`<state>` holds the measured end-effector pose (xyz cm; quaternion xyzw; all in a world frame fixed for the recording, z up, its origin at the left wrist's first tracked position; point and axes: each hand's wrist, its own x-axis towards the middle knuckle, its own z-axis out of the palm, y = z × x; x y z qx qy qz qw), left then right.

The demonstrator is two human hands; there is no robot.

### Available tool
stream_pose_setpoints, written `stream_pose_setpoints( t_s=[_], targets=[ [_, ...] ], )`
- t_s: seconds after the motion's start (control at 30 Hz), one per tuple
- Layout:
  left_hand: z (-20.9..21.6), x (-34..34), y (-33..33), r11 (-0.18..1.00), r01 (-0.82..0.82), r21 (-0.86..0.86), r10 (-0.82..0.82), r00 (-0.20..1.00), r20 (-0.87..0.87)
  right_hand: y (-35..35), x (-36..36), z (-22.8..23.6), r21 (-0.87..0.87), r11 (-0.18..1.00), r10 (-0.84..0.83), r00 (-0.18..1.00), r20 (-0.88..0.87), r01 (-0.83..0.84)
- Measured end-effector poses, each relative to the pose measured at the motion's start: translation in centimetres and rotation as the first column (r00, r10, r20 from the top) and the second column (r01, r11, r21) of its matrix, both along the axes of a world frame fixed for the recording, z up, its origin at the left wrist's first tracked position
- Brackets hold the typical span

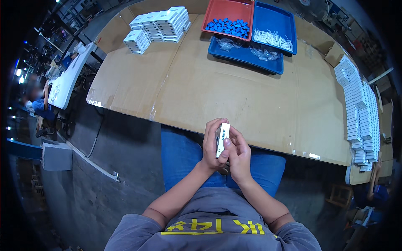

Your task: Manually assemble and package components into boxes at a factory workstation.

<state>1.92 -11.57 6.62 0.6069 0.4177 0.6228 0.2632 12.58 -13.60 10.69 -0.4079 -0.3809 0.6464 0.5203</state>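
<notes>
Between my two hands, over my lap at the table's near edge, is a small flat white case (223,136) with printing along its visible narrow side. It stands tilted, its long side running away from me. My left hand (210,144) wraps its left side, fingers curled round the far end. From the right, my right hand (238,158) closes on it, thumb pressed to the printed side. A darker part shows at the left of the case, mostly hidden by the left fingers.
Stacks of white cases (161,23) stand far left on the cardboard-covered table (201,83). A red tray (208,26) holds blue pieces; blue trays (289,21) hold white sticks and clear bags. Many white boxes (358,108) line the right side. Other people sit left and right.
</notes>
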Motion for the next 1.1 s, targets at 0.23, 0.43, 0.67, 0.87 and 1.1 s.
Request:
stream_pose_setpoints(
  t_s=[0.23,0.43,0.67,0.87,1.1],
  targets=[
    [-1.0,0.1,-0.1,0.998,-0.044,0.051,0.039,0.994,0.105,-1.0,-0.2,-1.0,0.092,0.996,0.000,0.989,0.148,-0.014],
    [-0.6,0.2,-0.5,0.998,-0.051,0.033,0.046,0.991,0.126,-1.3,0.0,-1.5,0.134,0.991,0.000,0.977,0.212,-0.029],
    [-1.1,0.3,-0.5,0.999,-0.018,-0.037,0.023,0.992,0.128,-1.2,0.0,-1.8,0.129,0.991,0.005,0.974,0.227,-0.035],
    [-1.3,0.9,-0.5,0.997,0.020,-0.071,-0.004,0.976,0.217,-1.2,0.4,-1.7,0.074,0.997,0.007,0.973,0.232,-0.025],
    [-0.8,0.5,1.4,0.996,0.092,-0.018,-0.093,0.994,-0.062,1.0,2.2,-0.9,-0.003,0.997,0.077,0.972,0.221,-0.078]
  ],
)
